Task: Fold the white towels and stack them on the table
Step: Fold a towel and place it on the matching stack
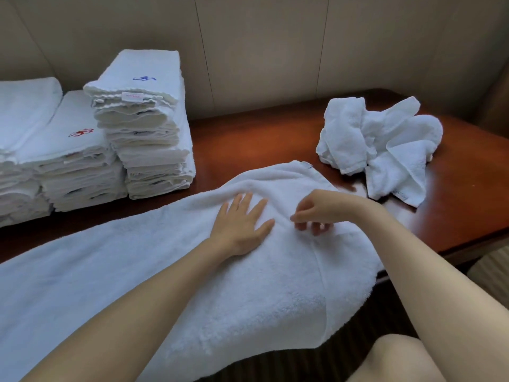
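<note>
- Large white towel point(154, 271) spread across desk point(248, 139), from 9 o'clock edge toward 3, right end draped over near rim.
- Left hand point(242, 224) flat on towel at centre, grip spread, fingers straight.
- Right hand point(316, 213) just beside it at 3 o'clock, grip pinching towel's folded edge.
- Crumpled towels point(382, 144) at 2 o'clock.
- Folded stacks point(143, 125) at 10 o'clock, tallest marked blue.

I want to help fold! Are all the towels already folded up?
No, a crumpled pile of towels lies unfolded on the table, and the left hand presses flat on a spread towel.
</note>
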`<move>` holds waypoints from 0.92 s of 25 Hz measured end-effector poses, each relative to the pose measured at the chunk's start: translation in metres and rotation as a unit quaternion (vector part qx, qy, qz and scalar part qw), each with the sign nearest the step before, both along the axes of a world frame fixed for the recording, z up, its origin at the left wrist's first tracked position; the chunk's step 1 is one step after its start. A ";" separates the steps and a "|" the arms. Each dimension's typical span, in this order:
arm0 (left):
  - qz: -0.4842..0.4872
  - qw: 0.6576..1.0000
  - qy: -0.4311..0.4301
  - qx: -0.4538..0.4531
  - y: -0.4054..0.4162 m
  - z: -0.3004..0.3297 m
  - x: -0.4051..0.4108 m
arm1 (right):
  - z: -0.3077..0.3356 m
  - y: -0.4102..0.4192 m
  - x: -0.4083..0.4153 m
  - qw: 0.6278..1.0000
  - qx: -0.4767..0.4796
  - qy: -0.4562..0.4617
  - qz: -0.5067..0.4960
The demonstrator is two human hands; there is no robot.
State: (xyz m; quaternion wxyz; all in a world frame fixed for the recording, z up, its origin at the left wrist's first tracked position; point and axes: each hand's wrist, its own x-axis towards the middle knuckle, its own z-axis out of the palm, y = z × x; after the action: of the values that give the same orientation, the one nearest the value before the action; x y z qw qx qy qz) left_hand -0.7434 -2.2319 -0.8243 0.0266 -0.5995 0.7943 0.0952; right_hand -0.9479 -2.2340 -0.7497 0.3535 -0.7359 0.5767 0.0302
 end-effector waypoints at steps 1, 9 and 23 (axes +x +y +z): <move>-0.006 1.000 0.002 -0.004 -0.004 0.000 -0.002 | 0.005 0.002 -0.003 0.998 0.035 0.055 0.001; 0.030 0.999 -0.023 -0.005 -0.018 0.011 -0.029 | 0.025 0.038 -0.032 0.896 0.271 0.352 -0.026; 0.274 0.958 -0.073 0.045 0.072 0.079 0.342 | 0.009 0.019 0.286 0.953 -0.231 -0.062 0.188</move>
State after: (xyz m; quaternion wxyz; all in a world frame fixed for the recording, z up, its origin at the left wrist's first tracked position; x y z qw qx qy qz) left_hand -0.4013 -2.1602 -0.7452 0.0844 -0.7978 0.5900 0.0908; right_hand -0.6615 -2.2149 -0.7405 0.1970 -0.8928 0.3964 -0.0839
